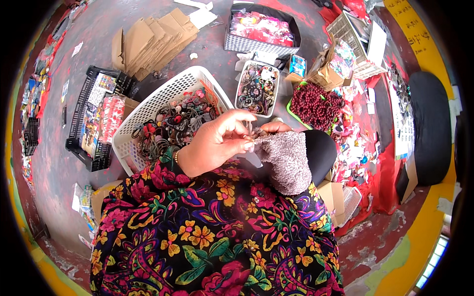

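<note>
Before my chest, my left hand (210,140) is closed in a pinch, thumb against forefinger. A small, thin hair tie (250,129) shows at its fingertips. My right hand (275,127) meets it from the other side, fingers bent around the same small piece; much of this hand is hidden. Fuzzy grey-brown fabric (286,160) covers the right wrist and forearm, and I cannot tell whether it is a sleeve or a loose cloth. Just beyond my left hand stands a large white basket (143,106) heaped with hair ties (173,121) in dark and pink colours.
Ahead are a small white tray (239,93) of hair accessories, dark red beads (316,106) in a green tray and a checked box (261,45) of packets. A black crate (81,118) and flattened cardboard (153,42) lie left. Colourful scraps (353,158) spread right, near a black seat (429,128).
</note>
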Motion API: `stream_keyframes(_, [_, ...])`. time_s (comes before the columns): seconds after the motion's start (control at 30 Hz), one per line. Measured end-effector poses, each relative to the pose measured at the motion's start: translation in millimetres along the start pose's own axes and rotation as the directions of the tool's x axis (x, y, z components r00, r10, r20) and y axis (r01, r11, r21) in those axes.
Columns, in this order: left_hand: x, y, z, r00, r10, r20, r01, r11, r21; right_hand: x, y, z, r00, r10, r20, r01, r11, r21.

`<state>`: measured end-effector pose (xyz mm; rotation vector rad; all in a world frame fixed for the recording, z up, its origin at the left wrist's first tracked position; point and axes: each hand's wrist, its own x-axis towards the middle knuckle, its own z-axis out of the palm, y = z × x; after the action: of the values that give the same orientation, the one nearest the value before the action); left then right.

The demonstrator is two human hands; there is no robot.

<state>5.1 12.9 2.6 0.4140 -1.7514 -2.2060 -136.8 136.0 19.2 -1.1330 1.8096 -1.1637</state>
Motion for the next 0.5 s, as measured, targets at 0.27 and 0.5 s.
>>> stream_keyframes(0.27, [9,7,-11,0.971,-0.223,-0.082,0.212,0.969,-0.128,34,-13,-7,0.866,-0.477,0.147,0.449,0.615,-0.649])
stream_keyframes(0.5, [21,-1,-6,0.954,-0.250,-0.166,0.195,0.937,-0.291,50,33,-14,0.856,-0.497,0.144,0.487,0.678,-0.551])
